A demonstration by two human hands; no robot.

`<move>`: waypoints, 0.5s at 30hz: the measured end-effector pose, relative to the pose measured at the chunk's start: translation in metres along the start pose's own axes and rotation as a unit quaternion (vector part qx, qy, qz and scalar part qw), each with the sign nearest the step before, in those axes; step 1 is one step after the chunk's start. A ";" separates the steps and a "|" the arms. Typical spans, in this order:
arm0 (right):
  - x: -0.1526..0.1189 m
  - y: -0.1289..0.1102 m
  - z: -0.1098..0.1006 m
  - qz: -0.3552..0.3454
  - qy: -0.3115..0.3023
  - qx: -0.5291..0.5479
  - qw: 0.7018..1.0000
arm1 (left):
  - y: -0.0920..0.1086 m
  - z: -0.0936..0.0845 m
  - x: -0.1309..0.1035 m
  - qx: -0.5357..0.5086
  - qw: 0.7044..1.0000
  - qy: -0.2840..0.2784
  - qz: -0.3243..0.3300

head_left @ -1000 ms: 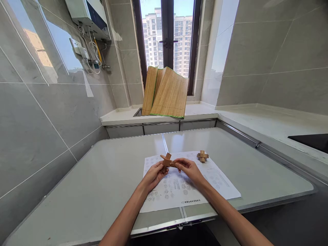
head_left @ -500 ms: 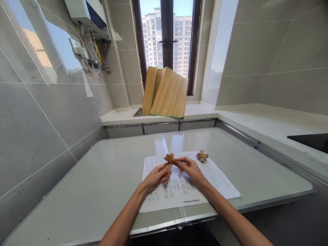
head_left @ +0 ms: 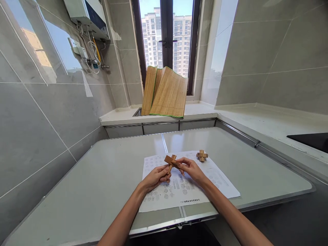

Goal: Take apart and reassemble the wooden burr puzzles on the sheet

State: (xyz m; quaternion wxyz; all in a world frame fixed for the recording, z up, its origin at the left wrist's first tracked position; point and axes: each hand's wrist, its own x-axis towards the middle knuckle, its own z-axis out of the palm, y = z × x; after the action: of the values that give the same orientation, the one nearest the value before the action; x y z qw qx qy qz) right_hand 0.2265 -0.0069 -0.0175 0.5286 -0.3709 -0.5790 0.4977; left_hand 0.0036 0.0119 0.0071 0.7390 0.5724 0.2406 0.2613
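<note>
Above a printed paper sheet, both my hands grip crossed brown wooden puzzle pieces. My left hand pinches the lower end of one piece between thumb and fingers. From the other side, my right hand has its thumb and fingertips closed on the right end of the crossing piece. Fingers partly cover the pieces, so how they interlock cannot be made out. An assembled wooden burr puzzle rests on the sheet's far right corner, apart from my hands.
The sheet lies on a pale folding table with a metal seam. Behind it, a folded bamboo mat leans at the window on a white counter. A metal rail borders the right side. A water heater hangs upper left.
The crossed wooden pieces have turned and tilted slightly in my fingers, and the right fingers have shifted a little. The burr puzzle and sheet have stayed put.
</note>
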 end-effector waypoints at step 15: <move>0.004 0.014 -0.002 0.006 0.000 -0.011 1.000 | -0.001 0.003 -0.001 0.018 0.999 -0.017 -0.027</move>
State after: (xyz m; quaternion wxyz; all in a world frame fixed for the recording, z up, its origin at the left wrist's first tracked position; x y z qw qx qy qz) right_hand 0.2262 0.0002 -0.0301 0.5215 -0.3800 -0.5822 0.4947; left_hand 0.0053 0.0086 0.0071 0.7393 0.5835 0.2478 0.2269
